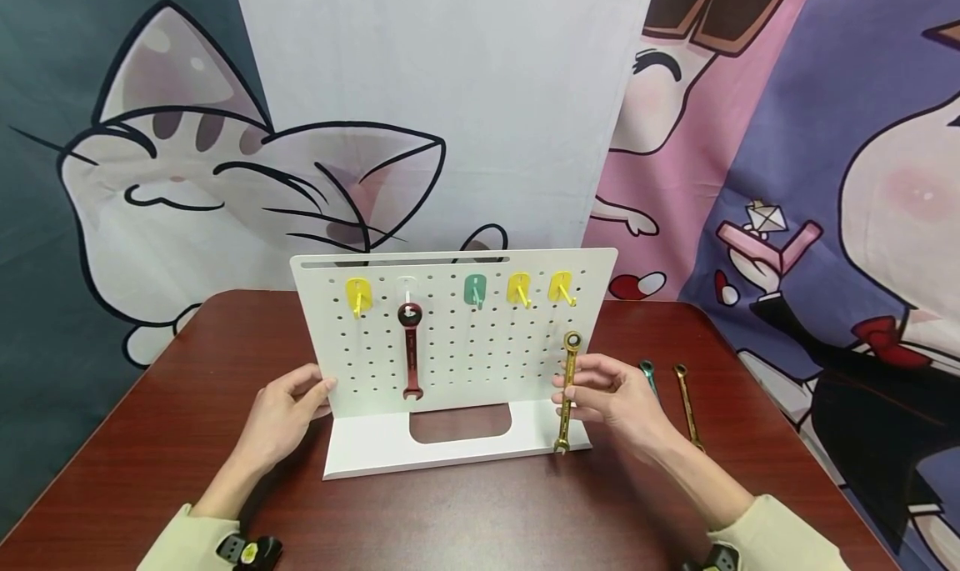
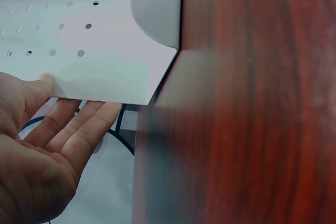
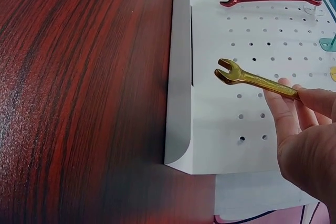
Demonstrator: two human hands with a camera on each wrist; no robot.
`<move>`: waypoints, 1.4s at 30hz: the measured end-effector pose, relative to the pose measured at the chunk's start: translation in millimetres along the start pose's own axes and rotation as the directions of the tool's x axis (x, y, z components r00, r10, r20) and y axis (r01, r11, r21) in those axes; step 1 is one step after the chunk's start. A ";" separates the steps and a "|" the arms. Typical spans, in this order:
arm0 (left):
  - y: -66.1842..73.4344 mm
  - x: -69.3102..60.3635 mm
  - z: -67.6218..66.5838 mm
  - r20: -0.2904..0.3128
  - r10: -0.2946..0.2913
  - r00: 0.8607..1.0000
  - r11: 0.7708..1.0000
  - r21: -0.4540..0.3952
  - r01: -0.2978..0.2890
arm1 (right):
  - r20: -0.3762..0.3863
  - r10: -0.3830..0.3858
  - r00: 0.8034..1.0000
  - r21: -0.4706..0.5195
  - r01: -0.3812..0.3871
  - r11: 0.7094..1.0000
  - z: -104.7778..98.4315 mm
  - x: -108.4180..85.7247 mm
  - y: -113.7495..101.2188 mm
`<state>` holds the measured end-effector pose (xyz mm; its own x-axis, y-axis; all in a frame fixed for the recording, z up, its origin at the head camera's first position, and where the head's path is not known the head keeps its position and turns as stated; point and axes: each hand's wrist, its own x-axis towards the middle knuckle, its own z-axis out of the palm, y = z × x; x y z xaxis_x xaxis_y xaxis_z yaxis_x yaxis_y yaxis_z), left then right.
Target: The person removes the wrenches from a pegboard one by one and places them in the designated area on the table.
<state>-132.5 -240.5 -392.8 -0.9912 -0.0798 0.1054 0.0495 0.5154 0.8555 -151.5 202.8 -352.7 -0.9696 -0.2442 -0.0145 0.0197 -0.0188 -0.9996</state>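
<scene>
A white pegboard stand (image 1: 450, 346) stands on the table, with a row of hooks along its top. From the clear hook, second from the left, hangs a red wrench (image 1: 412, 350). My left hand (image 1: 281, 413) grips the board's left edge, thumb on the front and fingers behind it. In front of the board's right side, my right hand (image 1: 618, 396) pinches a gold wrench (image 1: 567, 392) between thumb and fingers. That wrench stands nearly upright, ring end up. In the right wrist view its open jaw end points away from the hand (image 3: 310, 150).
Yellow hooks (image 1: 359, 296) and a green hook (image 1: 475, 290) hold nothing. On the table (image 1: 450, 529), right of the right hand, lie a green wrench (image 1: 648, 371), partly hidden, and another gold wrench (image 1: 686, 404). A cartoon-printed cloth (image 1: 450, 79) hangs behind.
</scene>
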 end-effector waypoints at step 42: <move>-0.6 1.2 -0.4 0.001 0.012 1.000 1.000 -0.002 -0.012 | 0.039 0.020 0.999 -0.054 -0.018 0.998 -14.2 -4.9 0.3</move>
<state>-133.7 -241.2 -393.0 -0.9907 -0.0728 0.1147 0.0612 0.5148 0.8551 -150.2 217.8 -353.3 -0.9588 -0.2820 -0.0337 0.0239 0.0381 -0.9990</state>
